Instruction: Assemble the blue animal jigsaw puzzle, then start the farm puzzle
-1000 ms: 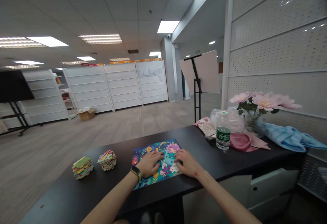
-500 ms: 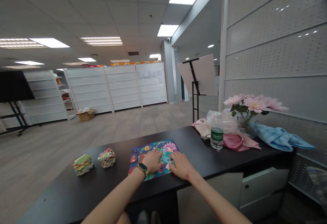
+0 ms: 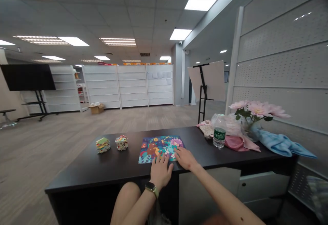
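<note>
A colourful illustrated sheet (image 3: pixel 151 148) with cartoon animals and plants lies flat on the dark desk (image 3: pixel 84 169). My left hand (image 3: pixel 161 171), with a watch on the wrist, is open with fingers spread, its fingertips at the sheet's near edge. On the sheet's right side rests my right hand (image 3: pixel 185 158), open, fingers stretched over the printed surface. To the left stand two small stacks of colourful flat pieces, one with a green top (image 3: pixel 103 145) and another with a red and white top (image 3: pixel 121 143).
On the right of the desk are a water bottle (image 3: pixel 219 131), a pink cloth (image 3: pixel 237 143), a blue cloth (image 3: pixel 282 142) and a vase of pink flowers (image 3: pixel 258 109). An easel board (image 3: pixel 212 80) stands behind. Drawers (image 3: pixel 258 184) sit under the desk.
My left hand has drawn back toward me, from the middle of the sheet to its near edge, uncovering more of the picture. My right hand stays on the right side. The view has shifted.
</note>
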`<state>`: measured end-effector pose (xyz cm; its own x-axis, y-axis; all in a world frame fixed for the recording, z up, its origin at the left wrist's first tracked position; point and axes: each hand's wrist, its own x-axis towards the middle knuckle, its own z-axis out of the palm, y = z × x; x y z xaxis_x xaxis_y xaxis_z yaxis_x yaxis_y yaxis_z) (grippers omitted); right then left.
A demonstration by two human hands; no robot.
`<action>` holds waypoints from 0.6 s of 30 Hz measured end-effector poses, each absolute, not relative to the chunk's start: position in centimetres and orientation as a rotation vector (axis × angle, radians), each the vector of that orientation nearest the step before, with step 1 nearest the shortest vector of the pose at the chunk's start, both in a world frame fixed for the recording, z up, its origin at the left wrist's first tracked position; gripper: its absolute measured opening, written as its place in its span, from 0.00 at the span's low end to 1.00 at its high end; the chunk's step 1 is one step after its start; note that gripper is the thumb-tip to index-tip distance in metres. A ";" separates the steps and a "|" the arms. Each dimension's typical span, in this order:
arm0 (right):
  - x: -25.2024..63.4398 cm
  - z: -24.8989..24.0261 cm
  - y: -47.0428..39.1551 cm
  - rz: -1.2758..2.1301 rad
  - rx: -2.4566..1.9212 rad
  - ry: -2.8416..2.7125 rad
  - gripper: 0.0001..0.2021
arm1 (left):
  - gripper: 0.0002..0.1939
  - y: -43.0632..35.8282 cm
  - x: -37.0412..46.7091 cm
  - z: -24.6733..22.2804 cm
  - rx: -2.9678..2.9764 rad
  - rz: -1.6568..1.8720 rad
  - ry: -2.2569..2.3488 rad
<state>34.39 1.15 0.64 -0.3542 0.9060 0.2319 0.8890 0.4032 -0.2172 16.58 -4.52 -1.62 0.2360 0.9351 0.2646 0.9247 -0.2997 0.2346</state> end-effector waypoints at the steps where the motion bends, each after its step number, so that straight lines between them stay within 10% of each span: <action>1: 34.1 0.6 0.2 0.063 -1.597 -2.333 0.25 | 0.30 -4.5 16.4 -1.4 2.407 0.546 1.866; 12: 31.0 -2.8 -8.1 0.029 -1.496 -2.257 0.38 | 0.28 2.5 15.9 0.0 2.396 0.379 1.654; 18: 37.2 -8.7 -7.9 -0.168 -1.262 -1.883 0.16 | 0.32 6.9 18.0 -0.8 2.497 0.212 1.574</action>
